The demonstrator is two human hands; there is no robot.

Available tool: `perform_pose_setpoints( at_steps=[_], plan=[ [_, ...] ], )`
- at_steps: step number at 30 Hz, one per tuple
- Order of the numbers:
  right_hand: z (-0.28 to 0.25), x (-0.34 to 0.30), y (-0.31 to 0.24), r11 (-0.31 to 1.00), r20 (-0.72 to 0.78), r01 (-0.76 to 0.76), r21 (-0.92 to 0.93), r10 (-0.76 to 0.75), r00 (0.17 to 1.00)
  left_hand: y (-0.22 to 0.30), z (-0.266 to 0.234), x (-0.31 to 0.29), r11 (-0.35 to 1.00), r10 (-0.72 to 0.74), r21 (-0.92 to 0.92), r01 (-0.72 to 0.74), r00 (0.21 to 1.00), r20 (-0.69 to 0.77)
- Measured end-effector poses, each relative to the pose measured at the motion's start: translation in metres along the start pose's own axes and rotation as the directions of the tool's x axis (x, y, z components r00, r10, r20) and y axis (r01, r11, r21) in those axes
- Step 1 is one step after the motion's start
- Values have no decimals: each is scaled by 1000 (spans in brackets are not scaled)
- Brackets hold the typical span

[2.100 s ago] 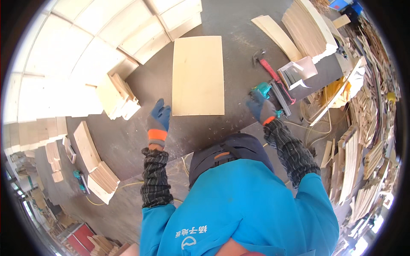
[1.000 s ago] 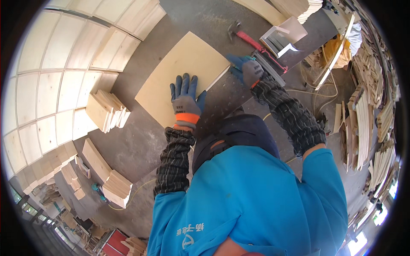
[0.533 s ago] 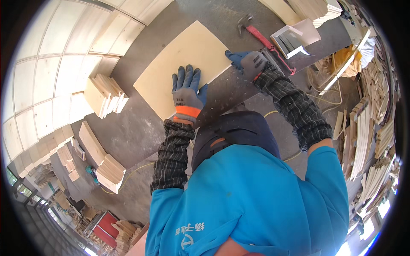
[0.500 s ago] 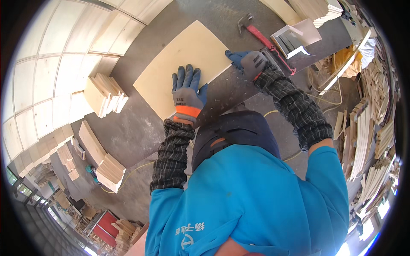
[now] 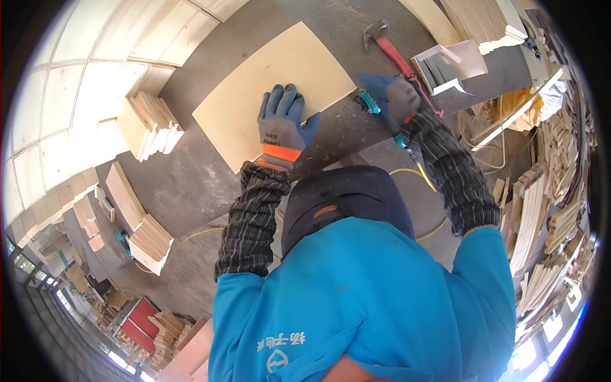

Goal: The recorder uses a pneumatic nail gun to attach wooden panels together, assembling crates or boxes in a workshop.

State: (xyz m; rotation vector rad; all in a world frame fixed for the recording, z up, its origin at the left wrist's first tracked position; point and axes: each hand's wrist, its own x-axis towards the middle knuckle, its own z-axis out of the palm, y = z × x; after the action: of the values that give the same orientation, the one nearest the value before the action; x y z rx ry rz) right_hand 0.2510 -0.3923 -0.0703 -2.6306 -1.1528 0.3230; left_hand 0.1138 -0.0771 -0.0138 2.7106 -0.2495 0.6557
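A pale wooden panel (image 5: 248,95) lies flat on the dark work surface in front of me. My left hand (image 5: 283,124), in a grey-blue glove with an orange cuff, rests on the panel's near part with its fingers stretched out. Beyond the panel's right corner, my gloved right hand (image 5: 393,99) is closed around a teal nail gun (image 5: 368,102), partly hidden by the glove and slightly blurred. A yellow air hose (image 5: 425,178) runs from the tool's rear end. Just past that hand lies a hammer (image 5: 398,58) with a red handle.
An opened small carton (image 5: 439,70) sits right of the hammer. Stacked boards (image 5: 477,22) stand at the far right, and more board stacks (image 5: 153,124) at the left. Wood strips (image 5: 531,210) are piled on the right. Another teal tool (image 5: 123,240) with a hose lies lower left.
My right hand has left the panel's edge area slightly rightward and now grips the teal nail gun, which was not visible before. My left hand stays flat on the panel.
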Motion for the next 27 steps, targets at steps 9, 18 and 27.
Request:
perform_pose_setpoints(
  at_steps=[9,18,27],
  plan=[
    [44,-91,-55,892,-114,-448,68,453,884,-4,-2,-1,1000,-10,-1,10,1000,-27],
    [30,-90,-5,780,94,-530,332,531,842,-7,-2,-3,998,-13,-54,10,998,-64],
    [-143,-88,-102,56,437,-544,837,531,726,-8,-4,-9,999,-30,-33,29,999,-38]
  ],
)
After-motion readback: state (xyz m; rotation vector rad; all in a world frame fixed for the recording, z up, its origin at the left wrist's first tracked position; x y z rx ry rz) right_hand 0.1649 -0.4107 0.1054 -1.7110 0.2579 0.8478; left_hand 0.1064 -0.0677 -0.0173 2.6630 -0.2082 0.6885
